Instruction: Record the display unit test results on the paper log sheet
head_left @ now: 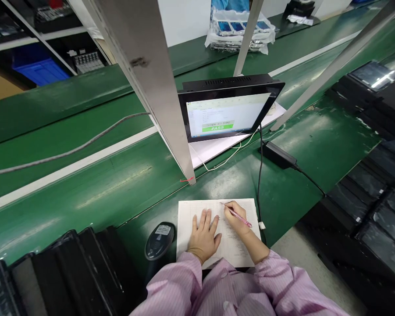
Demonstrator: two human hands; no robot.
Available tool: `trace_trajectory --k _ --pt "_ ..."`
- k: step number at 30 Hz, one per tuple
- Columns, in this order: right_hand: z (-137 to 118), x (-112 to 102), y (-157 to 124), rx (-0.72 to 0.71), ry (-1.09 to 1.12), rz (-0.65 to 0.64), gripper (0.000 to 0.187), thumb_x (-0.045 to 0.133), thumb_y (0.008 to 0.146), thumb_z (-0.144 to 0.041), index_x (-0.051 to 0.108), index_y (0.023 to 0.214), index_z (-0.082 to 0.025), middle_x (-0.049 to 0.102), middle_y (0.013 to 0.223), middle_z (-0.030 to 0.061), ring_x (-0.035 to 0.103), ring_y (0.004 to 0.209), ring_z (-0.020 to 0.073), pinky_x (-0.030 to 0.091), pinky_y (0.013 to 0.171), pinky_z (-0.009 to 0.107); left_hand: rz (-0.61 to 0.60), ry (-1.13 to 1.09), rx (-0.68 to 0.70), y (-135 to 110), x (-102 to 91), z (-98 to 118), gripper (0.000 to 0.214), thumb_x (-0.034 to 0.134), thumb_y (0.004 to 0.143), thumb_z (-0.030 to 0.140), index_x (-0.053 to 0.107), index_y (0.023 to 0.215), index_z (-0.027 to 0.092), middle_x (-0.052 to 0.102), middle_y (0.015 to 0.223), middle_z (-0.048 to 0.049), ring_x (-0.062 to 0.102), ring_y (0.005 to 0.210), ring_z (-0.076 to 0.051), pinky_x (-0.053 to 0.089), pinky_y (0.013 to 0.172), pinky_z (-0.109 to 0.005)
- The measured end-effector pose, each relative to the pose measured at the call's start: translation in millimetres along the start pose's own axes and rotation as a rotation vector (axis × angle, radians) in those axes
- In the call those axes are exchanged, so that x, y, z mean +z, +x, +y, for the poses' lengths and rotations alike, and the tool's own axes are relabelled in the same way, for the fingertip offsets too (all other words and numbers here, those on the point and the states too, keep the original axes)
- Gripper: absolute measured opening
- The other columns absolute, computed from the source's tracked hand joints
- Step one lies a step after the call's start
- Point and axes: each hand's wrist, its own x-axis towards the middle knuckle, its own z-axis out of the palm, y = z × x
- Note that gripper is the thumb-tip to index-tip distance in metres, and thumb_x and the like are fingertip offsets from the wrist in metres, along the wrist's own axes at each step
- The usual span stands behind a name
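A white paper form (190, 215) lies on the green bench in front of me. My left hand (203, 235) rests flat on it, fingers spread, holding nothing. My right hand (237, 218) is closed round a pink pen (237, 215) whose tip touches the upper part of the sheet. Both forearms wear pink striped sleeves. Just beyond the paper stands a black tablet-like monitor (226, 112) showing a green PASS bar.
A black handheld scanner (159, 239) lies left of the paper. A slanted metal post (158, 87) rises ahead. A black power adapter (278, 154) and cables run right of the monitor. Stacks of black devices (375, 206) fill the right; black trays (72, 272) sit bottom left.
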Motion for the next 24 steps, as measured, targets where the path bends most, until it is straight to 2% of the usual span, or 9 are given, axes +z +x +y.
trace_trajectory --k 8,20,24 --pt "-1.0 2.6 3.2 -0.037 0.011 -0.051 0.022 0.045 0.071 -0.036 0.059 0.066 -0.02 0.062 0.061 0.0023 0.057 0.055 0.0158 0.047 0.057 0.027 0.043 0.024 0.012 0.2 -0.9 -0.2 0.052 0.036 0.085 0.051 0.048 0.127 0.024 0.041 0.137 -0.0123 0.034 0.127 -0.028 0.016 0.103 -0.049" --pt "-2.8 2.7 4.4 -0.062 0.023 -0.08 0.019 0.044 0.068 -0.033 0.056 0.06 -0.021 0.061 0.058 0.0021 0.056 0.053 0.0163 0.045 0.056 0.027 -0.049 0.016 0.013 -1.5 1.1 0.0 0.054 0.041 0.083 0.041 0.04 0.133 0.024 0.033 0.142 -0.0121 0.028 0.131 -0.029 0.017 0.104 -0.051" --pt "-0.3 5.4 6.4 -0.029 0.061 -0.072 0.019 0.046 0.07 -0.034 0.057 0.062 -0.02 0.061 0.06 0.0028 0.056 0.056 0.017 0.045 0.059 0.029 -0.052 0.027 0.005 -0.1 -0.1 -1.6 0.053 0.043 0.081 0.038 0.043 0.132 0.023 0.034 0.141 -0.0134 0.029 0.13 -0.03 0.022 0.102 -0.052"
